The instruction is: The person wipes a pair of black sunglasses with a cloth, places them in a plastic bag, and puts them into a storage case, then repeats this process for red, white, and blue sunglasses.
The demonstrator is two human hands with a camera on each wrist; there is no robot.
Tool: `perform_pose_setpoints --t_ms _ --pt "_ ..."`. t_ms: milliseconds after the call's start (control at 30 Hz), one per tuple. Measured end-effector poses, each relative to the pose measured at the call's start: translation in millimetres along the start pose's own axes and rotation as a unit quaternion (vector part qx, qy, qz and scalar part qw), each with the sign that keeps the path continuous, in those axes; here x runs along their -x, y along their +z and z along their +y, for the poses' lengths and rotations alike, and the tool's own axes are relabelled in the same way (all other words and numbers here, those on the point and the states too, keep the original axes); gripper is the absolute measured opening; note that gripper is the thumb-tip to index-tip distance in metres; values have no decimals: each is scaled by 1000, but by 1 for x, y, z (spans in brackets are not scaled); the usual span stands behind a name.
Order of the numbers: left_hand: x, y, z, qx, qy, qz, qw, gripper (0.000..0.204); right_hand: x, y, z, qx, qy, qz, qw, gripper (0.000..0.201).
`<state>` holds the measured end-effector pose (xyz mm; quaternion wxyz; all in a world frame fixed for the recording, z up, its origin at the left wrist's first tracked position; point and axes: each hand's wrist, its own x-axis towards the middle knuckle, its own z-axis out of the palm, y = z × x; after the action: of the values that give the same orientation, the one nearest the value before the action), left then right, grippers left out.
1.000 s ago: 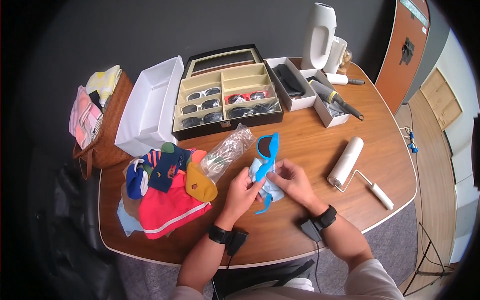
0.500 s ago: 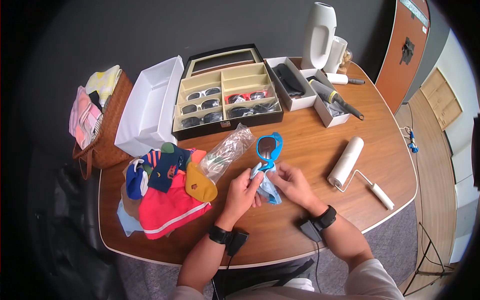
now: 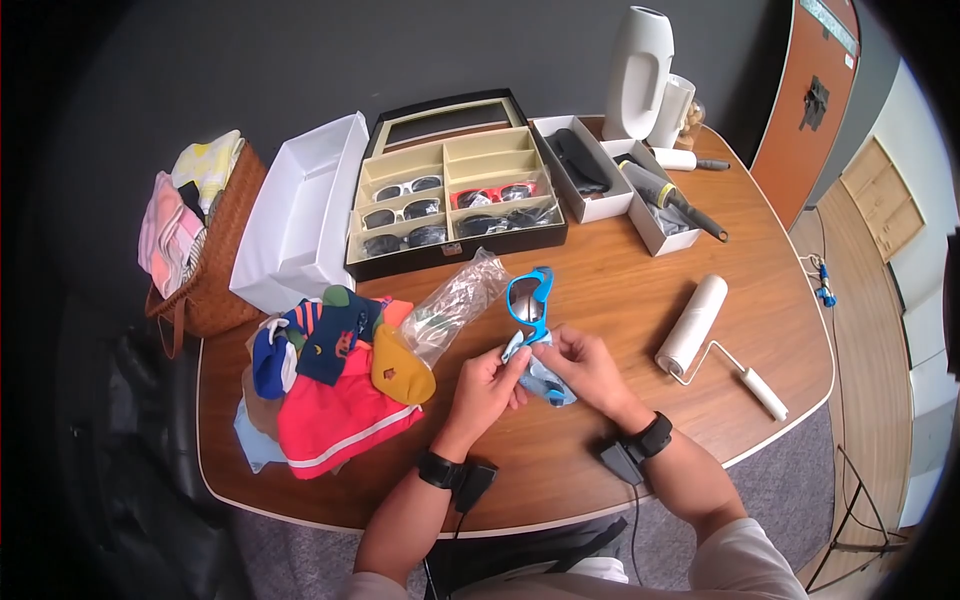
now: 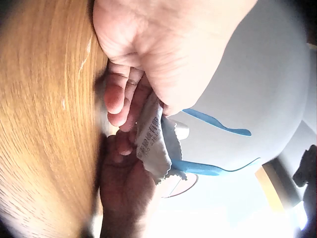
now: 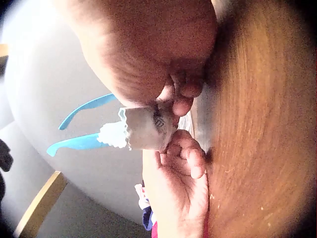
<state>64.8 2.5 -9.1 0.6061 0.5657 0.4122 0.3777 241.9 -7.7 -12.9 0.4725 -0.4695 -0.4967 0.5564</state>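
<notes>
Blue-framed sunglasses (image 3: pixel 530 300) are held over the table, one dark lens rising above the fingertips. A light-blue cleaning cloth (image 3: pixel 546 384) is wrapped about their lower part and hides the other lens. My left hand (image 3: pixel 487 388) pinches cloth and frame between thumb and fingers. From the other side, my right hand (image 3: pixel 590 368) pinches the same cloth and frame. Both blue temples (image 4: pixel 210 169) stick out past the cloth in the left wrist view. Printed letters and a zigzag edge show on the cloth (image 5: pixel 148 130) in the right wrist view.
Left of the hands are a sock pile (image 3: pixel 340 385) and a clear plastic sleeve (image 3: pixel 455 305). Behind stand an open sunglasses case (image 3: pixel 455 245), a white bin (image 3: pixel 300 215) and small boxes (image 3: pixel 665 240). A lint roller (image 3: pixel 693 325) lies right; a wicker basket (image 3: pixel 215 265) stands far left.
The sunglasses have turned in my hands from edge-on until the bare lens faces up toward the head camera, then tilted slightly left. Both hands keep their place and their hold on the cloth.
</notes>
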Motion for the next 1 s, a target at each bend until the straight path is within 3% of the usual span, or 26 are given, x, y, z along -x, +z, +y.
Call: perform_pose_setpoints --t_ms 300,433,533,633,1000 --pt "-3 -1 -11 -5 11 18 1000 16 -1 2 4 -28 -5 12 1000 12" --pt "-6 -3 -19 -23 28 29 999 17 -1 0 10 -13 -40 -15 999 13" --pt "-7 -1 -17 -14 27 44 999 22 0 -4 10 43 -30 -27 998 14" --pt "-4 2 -5 -4 13 43 999 24 2 3 4 -2 -10 -16 1000 15" --pt "-3 -2 -6 -7 -1 19 1000 25 2 1 0 41 8 -7 999 19"
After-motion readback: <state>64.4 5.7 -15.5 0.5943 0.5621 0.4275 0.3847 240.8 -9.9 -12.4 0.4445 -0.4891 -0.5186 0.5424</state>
